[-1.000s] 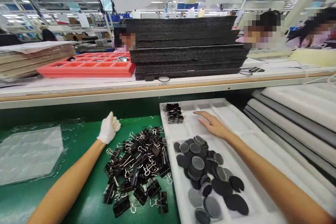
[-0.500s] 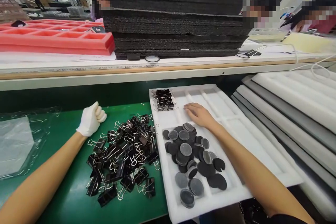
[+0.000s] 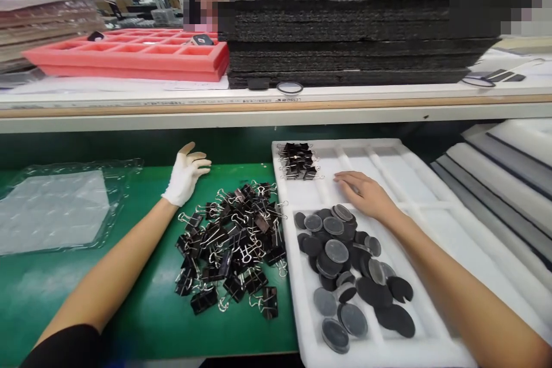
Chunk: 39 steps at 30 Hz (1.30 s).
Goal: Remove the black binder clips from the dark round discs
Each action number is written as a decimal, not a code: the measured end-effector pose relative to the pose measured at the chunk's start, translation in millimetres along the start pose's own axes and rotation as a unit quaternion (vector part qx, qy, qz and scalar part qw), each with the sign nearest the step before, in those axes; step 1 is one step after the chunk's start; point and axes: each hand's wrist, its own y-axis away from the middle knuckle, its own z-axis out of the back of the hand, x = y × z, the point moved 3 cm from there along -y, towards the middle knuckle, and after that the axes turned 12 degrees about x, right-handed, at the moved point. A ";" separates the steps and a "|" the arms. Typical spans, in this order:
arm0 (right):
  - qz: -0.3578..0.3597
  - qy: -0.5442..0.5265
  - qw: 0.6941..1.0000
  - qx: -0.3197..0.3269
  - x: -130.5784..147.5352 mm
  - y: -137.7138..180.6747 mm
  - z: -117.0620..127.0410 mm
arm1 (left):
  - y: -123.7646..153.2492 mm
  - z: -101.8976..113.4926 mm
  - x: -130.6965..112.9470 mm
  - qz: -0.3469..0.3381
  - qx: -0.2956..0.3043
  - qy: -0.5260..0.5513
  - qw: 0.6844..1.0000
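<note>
My left hand (image 3: 186, 175), in a white glove, rests on the green mat (image 3: 142, 310) with its fingers loosely open and nothing in it, just behind a heap of black binder clips (image 3: 235, 244). My bare right hand (image 3: 364, 194) lies flat, fingers spread, on the white foam tray (image 3: 414, 207), above a compartment filled with several black and grey round discs (image 3: 349, 267). A small neat stack of binder clips (image 3: 297, 161) sits in the tray's far left corner, left of my right hand.
A clear plastic bag (image 3: 54, 210) lies on the mat at left. On the shelf above stand a red foam tray (image 3: 129, 54) and a tall stack of black foam sheets (image 3: 353, 29). White foam sheets (image 3: 513, 167) are stacked at right. People sit beyond the shelf.
My left hand has gone from a fist to loosely open fingers. My right hand has settled flat on the tray. The view has tilted downward and shifted.
</note>
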 end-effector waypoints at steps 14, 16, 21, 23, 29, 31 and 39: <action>-0.020 0.010 1.000 0.008 -12.9 -1.0 -9.2 | 5.2 -1.8 7.0 -0.006 0.065 0.049 0.997; -0.023 0.010 1.000 0.007 -14.2 -1.2 -9.8 | 3.7 -4.7 4.5 0.007 0.064 0.071 0.995; -0.020 0.017 1.000 0.009 -14.0 -1.0 -9.5 | -0.7 -5.0 -0.1 0.022 0.044 0.138 0.989; -0.020 0.017 1.000 0.007 -13.8 -1.1 -9.1 | 0.1 -2.4 -1.0 0.007 0.020 0.135 0.991; -0.023 0.024 0.999 0.007 -16.5 -1.2 -11.1 | 5.3 -0.2 0.7 0.017 0.017 0.126 0.992; -0.031 0.025 0.999 0.013 -17.6 -0.9 -12.0 | 5.7 -1.7 0.6 0.029 0.029 0.119 0.992; -0.030 0.026 0.999 0.008 -22.6 -1.5 -14.2 | 9.7 -11.1 -4.8 0.027 0.051 0.060 0.997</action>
